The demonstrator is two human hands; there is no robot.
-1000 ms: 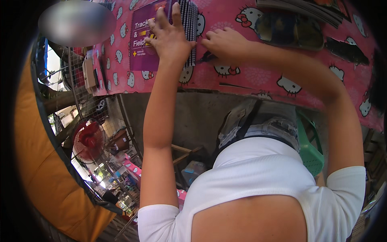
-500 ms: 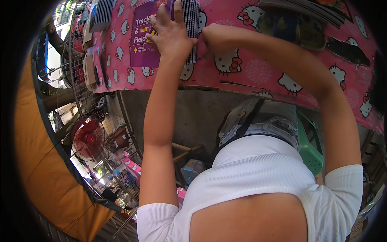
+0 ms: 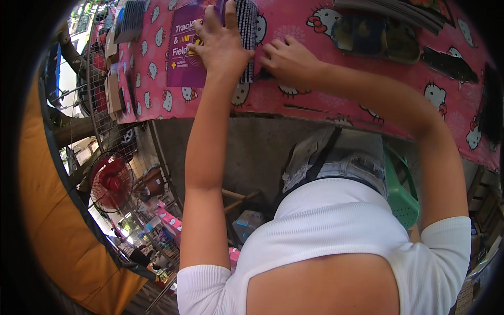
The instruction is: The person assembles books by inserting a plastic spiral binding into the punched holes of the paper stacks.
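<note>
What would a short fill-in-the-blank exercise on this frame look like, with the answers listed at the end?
1. The left hand lies spread on a notebook with a ____ cover.
2. In the picture, the right hand is to the ____ of the notebook.
3. The main background colour of the patterned table cover is ____.
4. The blades of the fan are ____.

Missing words: purple; right; pink; red.

The head fisheye, unclear at its rim, faces down toward a table (image 3: 287, 17).
</note>
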